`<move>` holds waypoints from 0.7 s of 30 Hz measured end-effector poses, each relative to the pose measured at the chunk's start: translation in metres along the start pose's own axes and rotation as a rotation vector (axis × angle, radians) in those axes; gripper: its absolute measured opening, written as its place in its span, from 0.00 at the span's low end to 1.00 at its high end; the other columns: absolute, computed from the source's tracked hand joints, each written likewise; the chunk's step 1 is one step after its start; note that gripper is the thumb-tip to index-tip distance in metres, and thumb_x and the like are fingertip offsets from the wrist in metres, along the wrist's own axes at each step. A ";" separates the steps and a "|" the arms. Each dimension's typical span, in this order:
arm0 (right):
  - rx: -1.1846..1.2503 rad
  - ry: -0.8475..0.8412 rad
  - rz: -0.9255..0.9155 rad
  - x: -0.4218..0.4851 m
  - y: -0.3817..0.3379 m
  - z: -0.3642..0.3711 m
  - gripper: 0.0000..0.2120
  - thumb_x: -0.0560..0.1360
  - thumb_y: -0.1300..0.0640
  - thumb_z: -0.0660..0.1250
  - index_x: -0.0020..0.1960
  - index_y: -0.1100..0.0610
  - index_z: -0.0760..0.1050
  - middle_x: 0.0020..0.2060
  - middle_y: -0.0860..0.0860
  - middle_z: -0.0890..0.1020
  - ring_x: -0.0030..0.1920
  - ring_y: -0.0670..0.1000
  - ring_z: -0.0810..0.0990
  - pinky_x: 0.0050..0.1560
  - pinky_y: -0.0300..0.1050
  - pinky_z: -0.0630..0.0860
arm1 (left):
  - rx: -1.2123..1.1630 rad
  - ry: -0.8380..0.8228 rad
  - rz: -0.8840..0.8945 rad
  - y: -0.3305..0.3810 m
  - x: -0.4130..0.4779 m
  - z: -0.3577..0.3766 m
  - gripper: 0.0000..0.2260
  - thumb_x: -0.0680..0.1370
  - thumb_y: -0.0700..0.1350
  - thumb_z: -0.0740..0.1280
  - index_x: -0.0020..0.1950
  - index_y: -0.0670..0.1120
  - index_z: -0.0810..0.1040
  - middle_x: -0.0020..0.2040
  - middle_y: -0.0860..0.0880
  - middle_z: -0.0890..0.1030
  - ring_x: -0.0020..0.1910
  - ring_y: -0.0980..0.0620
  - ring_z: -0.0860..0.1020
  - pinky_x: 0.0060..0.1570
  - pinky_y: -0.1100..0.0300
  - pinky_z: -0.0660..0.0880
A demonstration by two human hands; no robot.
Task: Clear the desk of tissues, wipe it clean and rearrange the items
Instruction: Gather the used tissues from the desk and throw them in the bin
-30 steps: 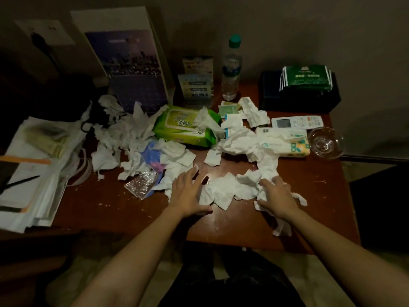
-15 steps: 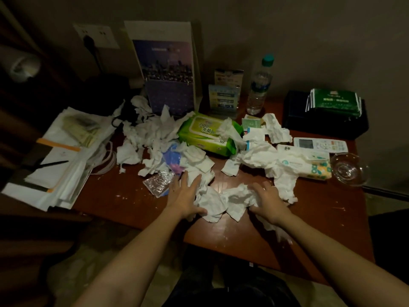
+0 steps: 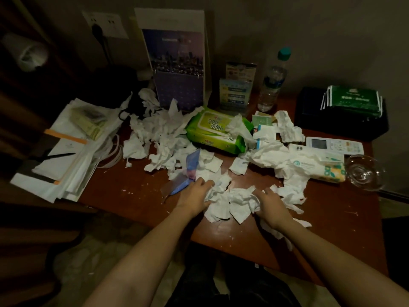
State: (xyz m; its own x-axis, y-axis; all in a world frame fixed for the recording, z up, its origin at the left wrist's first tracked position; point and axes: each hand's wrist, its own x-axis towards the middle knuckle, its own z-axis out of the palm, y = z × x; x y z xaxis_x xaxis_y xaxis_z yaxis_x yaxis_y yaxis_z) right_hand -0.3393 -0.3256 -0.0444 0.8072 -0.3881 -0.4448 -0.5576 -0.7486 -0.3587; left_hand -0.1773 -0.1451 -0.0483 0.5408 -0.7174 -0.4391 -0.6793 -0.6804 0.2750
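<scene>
Crumpled white tissues litter the reddish-brown desk (image 3: 137, 193). A bunch of tissues (image 3: 232, 200) lies near the front edge between my hands. My left hand (image 3: 194, 196) grips its left side with curled fingers. My right hand (image 3: 271, 203) grips its right side, and tissue hangs out beneath that wrist. A larger heap of tissues (image 3: 159, 134) spreads at the middle left. More tissues (image 3: 287, 127) lie at the right. Small white crumbs speckle the desk surface.
A green wet-wipe pack (image 3: 212, 129), blue plastic wrapper (image 3: 190, 167), tissue pack (image 3: 321, 169), remote (image 3: 334, 146), glass bowl (image 3: 365, 173), water bottle (image 3: 273, 80), calendar (image 3: 177, 63), card stands (image 3: 235, 91), a black box (image 3: 309, 116) with green packets (image 3: 352, 103) and a stack of papers (image 3: 62, 151) stand around.
Both hands have pulled the loose tissues together into one bunch and their fingers have curled round it. The view has shifted left.
</scene>
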 end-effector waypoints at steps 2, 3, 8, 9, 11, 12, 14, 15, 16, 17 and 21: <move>0.011 0.018 -0.017 -0.001 0.000 -0.005 0.22 0.71 0.63 0.68 0.64 0.55 0.72 0.53 0.57 0.73 0.54 0.59 0.73 0.45 0.45 0.66 | -0.099 0.038 0.033 0.002 -0.001 -0.004 0.23 0.76 0.46 0.70 0.70 0.49 0.68 0.62 0.44 0.71 0.60 0.42 0.73 0.51 0.49 0.75; 0.017 0.032 -0.024 -0.002 0.000 -0.009 0.23 0.71 0.63 0.69 0.65 0.56 0.72 0.54 0.57 0.73 0.54 0.59 0.73 0.46 0.45 0.66 | -0.149 0.058 0.046 0.004 -0.002 -0.006 0.23 0.76 0.46 0.70 0.69 0.49 0.69 0.61 0.45 0.72 0.59 0.42 0.74 0.51 0.49 0.75; 0.166 0.154 -0.080 -0.019 0.001 -0.037 0.26 0.71 0.61 0.71 0.68 0.57 0.70 0.58 0.57 0.75 0.60 0.58 0.71 0.51 0.43 0.63 | -0.291 0.186 0.108 0.013 -0.011 -0.021 0.21 0.75 0.46 0.71 0.67 0.50 0.71 0.63 0.48 0.74 0.60 0.46 0.74 0.55 0.52 0.74; 0.186 0.171 -0.092 -0.023 0.003 -0.041 0.26 0.71 0.61 0.71 0.68 0.57 0.70 0.59 0.57 0.75 0.61 0.57 0.71 0.52 0.42 0.64 | -0.291 0.204 0.123 0.013 -0.012 -0.023 0.21 0.75 0.46 0.71 0.67 0.50 0.71 0.62 0.48 0.74 0.60 0.47 0.74 0.55 0.52 0.74; 0.169 0.167 -0.067 -0.028 0.009 -0.044 0.27 0.71 0.59 0.71 0.68 0.54 0.70 0.60 0.55 0.74 0.63 0.57 0.71 0.56 0.44 0.67 | -0.291 0.212 0.142 0.015 -0.013 -0.024 0.21 0.74 0.45 0.71 0.67 0.49 0.72 0.61 0.47 0.74 0.60 0.46 0.74 0.55 0.53 0.74; 0.134 0.154 -0.033 -0.030 0.014 -0.044 0.26 0.71 0.58 0.71 0.68 0.52 0.70 0.61 0.55 0.73 0.63 0.56 0.71 0.57 0.46 0.69 | -0.295 0.207 0.146 0.015 -0.012 -0.023 0.22 0.74 0.44 0.71 0.67 0.49 0.72 0.61 0.47 0.74 0.60 0.46 0.75 0.55 0.52 0.74; 0.016 0.137 0.032 -0.034 0.021 -0.042 0.25 0.72 0.54 0.70 0.68 0.48 0.68 0.60 0.52 0.74 0.62 0.55 0.72 0.55 0.48 0.69 | -0.295 0.193 0.148 0.018 -0.010 -0.019 0.23 0.74 0.45 0.71 0.68 0.50 0.70 0.61 0.48 0.73 0.60 0.45 0.75 0.55 0.50 0.75; -0.043 0.143 0.060 -0.037 0.025 -0.041 0.25 0.72 0.53 0.69 0.67 0.47 0.68 0.60 0.51 0.74 0.61 0.54 0.73 0.54 0.48 0.68 | -0.281 0.181 0.149 0.022 -0.009 -0.016 0.25 0.74 0.45 0.71 0.69 0.51 0.69 0.62 0.48 0.72 0.61 0.45 0.74 0.55 0.49 0.75; -0.077 0.161 0.084 -0.039 0.027 -0.040 0.24 0.73 0.52 0.68 0.67 0.45 0.67 0.59 0.49 0.75 0.60 0.53 0.73 0.54 0.48 0.65 | -0.255 0.170 0.155 0.026 -0.007 -0.014 0.27 0.74 0.46 0.71 0.71 0.51 0.67 0.64 0.48 0.70 0.61 0.45 0.73 0.57 0.49 0.74; -0.091 0.175 0.103 -0.040 0.031 -0.038 0.24 0.73 0.51 0.68 0.67 0.43 0.67 0.59 0.47 0.75 0.60 0.52 0.72 0.53 0.48 0.63 | -0.215 0.160 0.161 0.030 -0.005 -0.011 0.29 0.74 0.48 0.72 0.73 0.52 0.65 0.66 0.48 0.68 0.63 0.45 0.72 0.58 0.50 0.73; -0.164 0.154 0.160 -0.039 0.049 -0.032 0.30 0.73 0.43 0.67 0.72 0.39 0.59 0.72 0.48 0.63 0.68 0.54 0.61 0.63 0.54 0.61 | 0.021 0.111 0.165 0.043 0.004 -0.005 0.42 0.71 0.58 0.74 0.78 0.58 0.52 0.77 0.48 0.55 0.72 0.43 0.59 0.69 0.49 0.64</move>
State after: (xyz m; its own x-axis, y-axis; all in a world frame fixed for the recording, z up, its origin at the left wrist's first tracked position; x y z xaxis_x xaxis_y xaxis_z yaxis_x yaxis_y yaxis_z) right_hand -0.3917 -0.3645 -0.0185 0.7383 -0.5762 -0.3505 -0.6517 -0.7433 -0.1508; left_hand -0.2018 -0.1778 -0.0344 0.4718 -0.8320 -0.2919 -0.7729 -0.5496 0.3172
